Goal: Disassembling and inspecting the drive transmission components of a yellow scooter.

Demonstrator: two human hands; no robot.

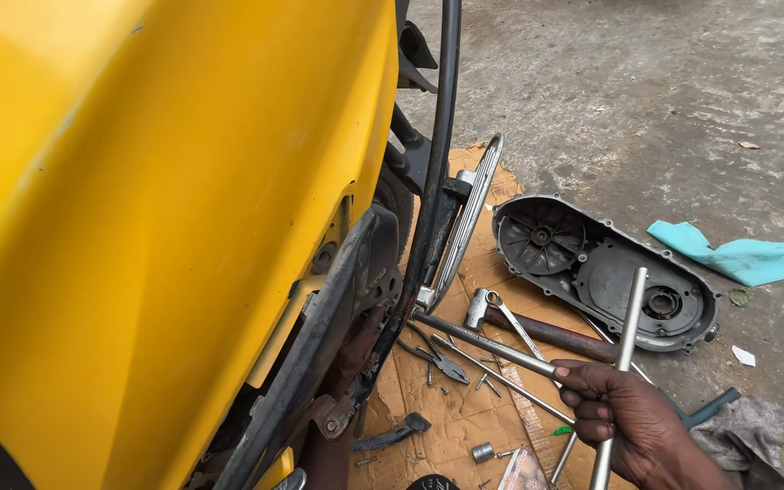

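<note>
A: A T-shaped metal wrench (619,363) is gripped in the right hand (632,426) at about five o'clock, fingers wrapped tight round the crossing of its two bars. One bar runs up toward one o'clock, the other stretches out to ten o'clock, toward the yellow scooter body (156,227).

B: And the left hand (342,399)?

A: Only a dark stretch of it is seen, tucked under the scooter's lower edge near six o'clock. Whether it is open or closed cannot be told.

B: Where could trouble be expected?

A: The long bar's tip lies close to the black hose (437,154) and the chrome footrest (469,218). If the wrench is swung carelessly, the paintwork or the hose could be struck. A hidden hand beside a moving steel bar is a pinch risk too.

B: The ground looks crowded.

A: It is. On the cardboard sheet (465,408), pliers (442,358), an open-ended spanner (501,313) and a rusty rod (555,336) are laid just beside one another, with small bolts (487,386) and a socket (482,451) scattered between. A bolt could easily be knocked off onto the concrete and lost.

B: And the cover?

A: The black engine cover (605,272) rests inner side up at three o'clock, partly off the cardboard. Grit could be picked up by its inner face, in my judgement. A turquoise cloth (741,257) lies well apart, at two o'clock.
</note>
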